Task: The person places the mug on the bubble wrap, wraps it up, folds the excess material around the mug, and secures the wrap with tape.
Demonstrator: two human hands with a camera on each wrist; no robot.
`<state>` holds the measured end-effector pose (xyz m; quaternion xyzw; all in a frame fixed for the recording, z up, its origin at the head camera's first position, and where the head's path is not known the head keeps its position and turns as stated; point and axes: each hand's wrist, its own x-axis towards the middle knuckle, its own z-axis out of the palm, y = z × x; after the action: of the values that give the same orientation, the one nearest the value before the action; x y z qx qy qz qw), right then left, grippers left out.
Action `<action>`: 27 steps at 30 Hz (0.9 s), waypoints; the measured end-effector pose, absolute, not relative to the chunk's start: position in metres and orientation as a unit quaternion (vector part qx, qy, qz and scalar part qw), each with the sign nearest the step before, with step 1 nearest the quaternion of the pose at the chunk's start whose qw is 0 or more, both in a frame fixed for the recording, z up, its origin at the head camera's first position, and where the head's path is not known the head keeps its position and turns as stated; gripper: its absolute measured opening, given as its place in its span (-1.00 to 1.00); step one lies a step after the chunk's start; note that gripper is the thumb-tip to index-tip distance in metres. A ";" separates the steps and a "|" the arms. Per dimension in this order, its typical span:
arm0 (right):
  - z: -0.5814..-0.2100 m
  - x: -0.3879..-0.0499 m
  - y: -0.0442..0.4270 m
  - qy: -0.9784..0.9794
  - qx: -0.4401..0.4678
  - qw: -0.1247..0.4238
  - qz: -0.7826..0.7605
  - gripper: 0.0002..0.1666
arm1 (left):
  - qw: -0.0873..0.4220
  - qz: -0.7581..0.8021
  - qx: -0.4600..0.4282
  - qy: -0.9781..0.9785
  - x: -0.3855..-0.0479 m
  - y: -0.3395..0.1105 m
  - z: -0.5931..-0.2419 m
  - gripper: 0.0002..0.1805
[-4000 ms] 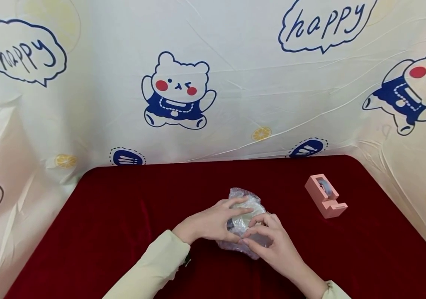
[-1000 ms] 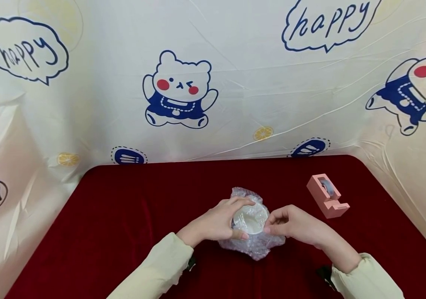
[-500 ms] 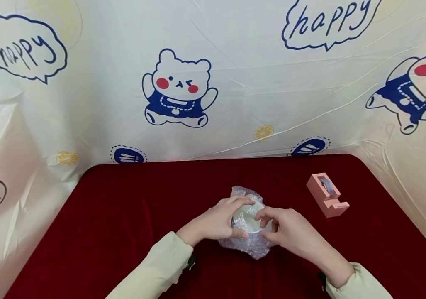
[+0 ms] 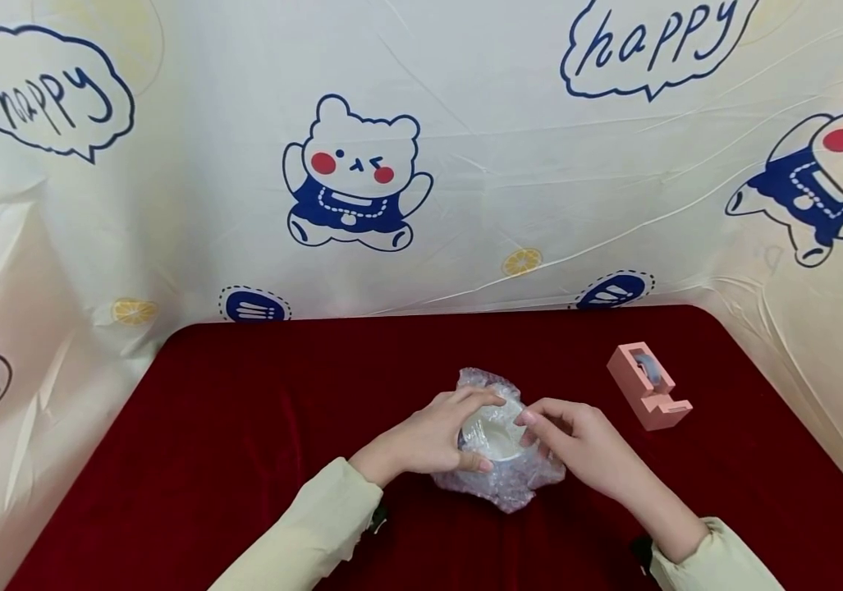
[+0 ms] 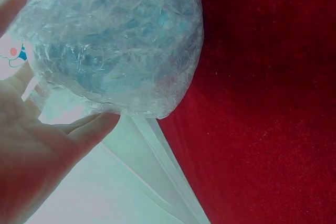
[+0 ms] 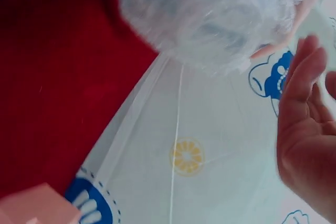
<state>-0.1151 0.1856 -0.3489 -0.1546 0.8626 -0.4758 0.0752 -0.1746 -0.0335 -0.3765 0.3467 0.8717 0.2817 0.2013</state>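
Observation:
A round, bowl-like thing with a white rim (image 4: pixel 495 451) stands on the table, covered in bubble wrap (image 4: pixel 498 484) that spreads out around it. My left hand (image 4: pixel 428 435) grips its left side, fingers over the far rim and thumb at the near rim. In the left wrist view, crumpled bubble wrap (image 5: pixel 121 45) bulges beyond that hand. My right hand (image 4: pixel 587 439) hovers at the right rim, its fingers bent loosely. The right wrist view shows a gap between the right hand (image 6: pixel 310 129) and the wrap (image 6: pixel 210 19), with nothing visible in its fingers.
A pink tape dispenser (image 4: pixel 646 390) with a bluish roll of tape (image 4: pixel 647 369) stands at the right of the table. Dark red cloth (image 4: pixel 281 410) covers the table. Behind it hangs a white curtain (image 4: pixel 480 205) printed with bears.
Over the last half second my right hand draws back from over the rim to its right side. Four seconds ago it was nearer the front, beside the left thumb. My left hand stays put.

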 end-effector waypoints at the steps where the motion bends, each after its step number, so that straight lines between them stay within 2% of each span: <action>1: -0.350 -0.115 0.187 0.848 -0.153 0.101 -0.498 -0.65 | 0.201 0.283 0.346 0.872 -0.175 -0.033 -0.377 -0.17; 4: -0.351 -0.116 0.190 0.810 -0.159 0.160 -0.541 -0.54 | 0.203 0.283 0.346 0.871 -0.175 -0.033 -0.377 -0.17; 8: -0.352 -0.114 0.191 0.797 -0.174 0.183 -0.548 -0.51 | 0.203 0.281 0.347 0.871 -0.175 -0.033 -0.377 -0.18; 11: -0.353 -0.113 0.190 0.800 -0.179 0.180 -0.543 -0.48 | 0.202 0.279 0.347 0.872 -0.175 -0.033 -0.377 -0.18; 21: -0.357 -0.111 0.191 0.798 -0.170 0.137 -0.561 -0.69 | 0.205 0.276 0.348 0.872 -0.175 -0.033 -0.377 -0.18; 27: -0.357 -0.111 0.193 0.787 -0.184 0.147 -0.571 -0.67 | 0.205 0.274 0.348 0.873 -0.175 -0.033 -0.376 -0.18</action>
<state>-0.1107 0.1926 -0.3566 -0.1839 0.7865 -0.5711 0.1466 -0.1746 -0.0332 -0.3758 0.3484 0.8728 0.2736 0.2049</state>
